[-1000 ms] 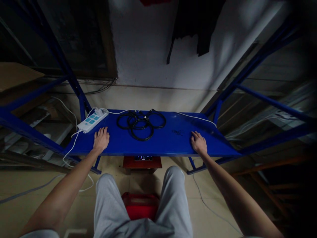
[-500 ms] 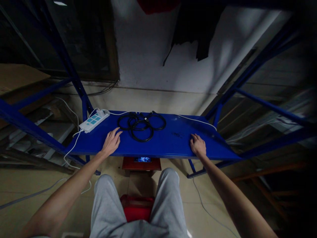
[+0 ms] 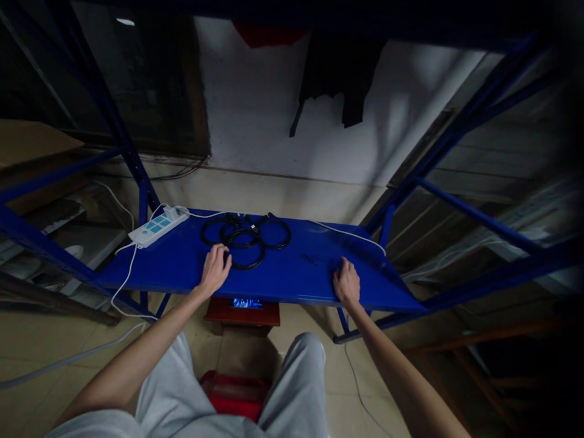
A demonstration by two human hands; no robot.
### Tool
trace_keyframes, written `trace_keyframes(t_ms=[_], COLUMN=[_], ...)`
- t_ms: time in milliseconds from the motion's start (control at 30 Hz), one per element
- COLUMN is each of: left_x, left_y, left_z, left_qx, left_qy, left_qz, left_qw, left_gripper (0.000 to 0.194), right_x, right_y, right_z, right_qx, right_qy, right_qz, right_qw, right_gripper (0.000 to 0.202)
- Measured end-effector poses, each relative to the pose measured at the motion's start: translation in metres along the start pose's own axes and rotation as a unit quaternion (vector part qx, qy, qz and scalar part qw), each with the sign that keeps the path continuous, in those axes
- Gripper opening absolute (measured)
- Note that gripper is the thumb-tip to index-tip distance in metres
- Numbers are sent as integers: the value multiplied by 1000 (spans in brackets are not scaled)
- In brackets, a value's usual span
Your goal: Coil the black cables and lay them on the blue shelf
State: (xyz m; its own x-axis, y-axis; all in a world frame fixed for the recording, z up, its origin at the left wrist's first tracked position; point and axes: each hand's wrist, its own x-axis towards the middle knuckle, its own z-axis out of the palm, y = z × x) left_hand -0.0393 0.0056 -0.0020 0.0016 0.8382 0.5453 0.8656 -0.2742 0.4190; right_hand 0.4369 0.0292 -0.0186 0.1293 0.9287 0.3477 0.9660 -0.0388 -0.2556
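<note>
Black coiled cables (image 3: 246, 236) lie overlapping on the blue shelf (image 3: 283, 283), left of its middle. My left hand (image 3: 216, 268) is at the near left side of the coils, its fingers bent and parted, with nothing seen in them. Its fingertips overlap the edge of the nearest loop in view; whether they touch it I cannot tell. Farther right, my right hand (image 3: 347, 282) rests near the shelf's front edge, fingers loosely curved and holding nothing visible. Dark smudges mark the shelf between the coils and this hand.
A white power strip (image 3: 158, 227) with a plug sits at the shelf's left end, its cord hanging down. A thin white cable (image 3: 349, 233) runs along the back. Below stand a small reddish-brown stool (image 3: 269, 313) with a lit screen (image 3: 247, 303) and a red seat (image 3: 237, 395).
My left hand has moved right, up to the nearest cable loop. My right hand stays near the front edge, its fingers slightly more curved. The whole view has shifted a little.
</note>
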Motion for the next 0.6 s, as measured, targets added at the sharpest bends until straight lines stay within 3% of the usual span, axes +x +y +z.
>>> trace_keyframes(t_ms=[100,167,233,333,400,467,533,600], left_x=[10,16,18,16,12,11,11,12], left_y=[-17,-20,-18,-10,-7,-6,-8,-10], left_z=[6,11,13,11,7,4,3,3], left_qx=[-23,-1,36,67,61,45,29,17], left_qy=[3,-35,-72,-116,-144,-165,-171,-172], left_qz=[-154,-185,-174,-152,-118,-91,-93,-99], left_qw=[988,982,981,979,981,981,980,980], left_gripper=[29,32,31,24,23,25,27,27], right_x=[-7,-14,-23,-34,-37,-38,-36,-35], right_y=[-18,-52,-106,-206,-266,-309,-330,-338], right_z=[-7,-8,-3,10,20,30,40,47], right_qx=[32,85,164,249,267,272,266,238], right_qy=[10,4,-15,-63,-62,-67,-82,-98], right_qz=[-54,-101,-163,-244,-241,-189,-100,-45], right_qw=[998,991,973,935,931,941,955,965], right_gripper=[55,49,42,32,28,28,32,33])
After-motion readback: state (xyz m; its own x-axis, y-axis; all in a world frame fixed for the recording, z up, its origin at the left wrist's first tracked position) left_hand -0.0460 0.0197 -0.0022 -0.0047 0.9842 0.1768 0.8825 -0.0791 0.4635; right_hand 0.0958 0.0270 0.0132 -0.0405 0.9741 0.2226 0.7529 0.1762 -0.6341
